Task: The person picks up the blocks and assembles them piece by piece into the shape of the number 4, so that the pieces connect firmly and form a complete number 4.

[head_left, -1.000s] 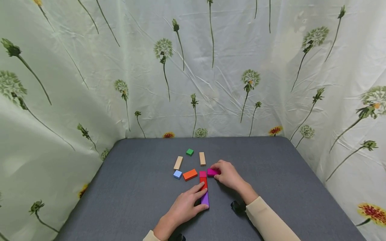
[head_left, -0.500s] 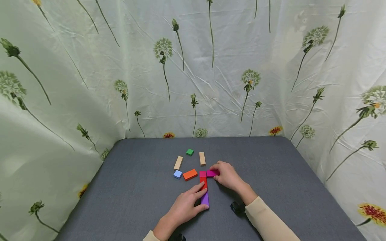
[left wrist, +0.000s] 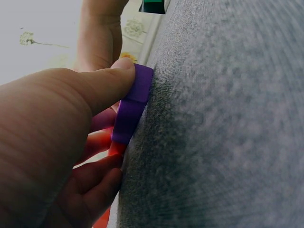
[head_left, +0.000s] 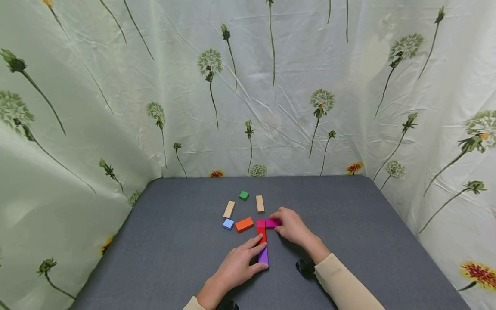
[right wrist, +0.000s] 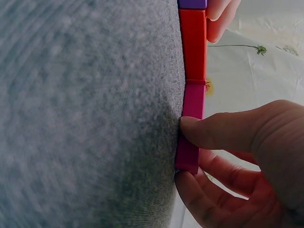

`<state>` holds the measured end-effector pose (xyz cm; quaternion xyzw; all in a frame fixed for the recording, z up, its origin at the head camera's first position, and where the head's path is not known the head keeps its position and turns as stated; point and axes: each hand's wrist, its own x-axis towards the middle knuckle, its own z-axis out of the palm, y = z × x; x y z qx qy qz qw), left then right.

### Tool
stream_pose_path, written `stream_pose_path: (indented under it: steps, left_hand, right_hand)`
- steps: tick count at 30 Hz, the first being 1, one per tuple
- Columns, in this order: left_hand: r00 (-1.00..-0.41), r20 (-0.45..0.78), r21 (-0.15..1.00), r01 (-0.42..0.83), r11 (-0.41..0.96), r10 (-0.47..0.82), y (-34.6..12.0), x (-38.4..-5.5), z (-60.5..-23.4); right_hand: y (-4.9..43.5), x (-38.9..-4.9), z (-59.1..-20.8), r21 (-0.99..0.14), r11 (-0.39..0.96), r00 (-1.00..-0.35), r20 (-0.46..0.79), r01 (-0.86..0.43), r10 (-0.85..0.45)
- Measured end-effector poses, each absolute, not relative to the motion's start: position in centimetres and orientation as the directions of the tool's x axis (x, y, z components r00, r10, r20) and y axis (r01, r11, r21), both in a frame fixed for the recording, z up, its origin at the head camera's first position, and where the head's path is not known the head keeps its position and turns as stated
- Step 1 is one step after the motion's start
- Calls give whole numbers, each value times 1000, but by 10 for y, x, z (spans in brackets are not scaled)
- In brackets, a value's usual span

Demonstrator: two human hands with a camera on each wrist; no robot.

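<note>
Between its thumb and fingers my right hand pinches a magenta block, lying flat on the table. The block's left end meets a small pink block. Below the pink block runs a red block, then a purple block, in one line toward me. My left hand rests on this line with fingers extended over the red and purple blocks, partly hiding them. In the left wrist view its thumb touches the end of the purple block.
On the grey table, left of and beyond the line, lie an orange block, a light blue block, two plain wooden blocks, one left and one right, and a green block. A flowered curtain surrounds the table.
My right hand has slid the magenta block slightly left, closing the small gap to the pink block. My left hand stays in place.
</note>
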<state>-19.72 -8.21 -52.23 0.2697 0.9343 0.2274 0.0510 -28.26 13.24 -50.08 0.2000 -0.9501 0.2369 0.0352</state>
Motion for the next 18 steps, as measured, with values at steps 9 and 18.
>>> stream_pose_path:
  steps: [9, 18]
  left_hand:
    - [-844, 41, 451, 493, 744, 535, -83, -197, -523]
    - [-845, 38, 458, 489, 742, 534, -83, -197, -524]
  right_hand:
    - [133, -283, -502, -425, 812, -916, 162, -401, -367]
    - [133, -284, -502, -425, 815, -918, 145, -394, -368]
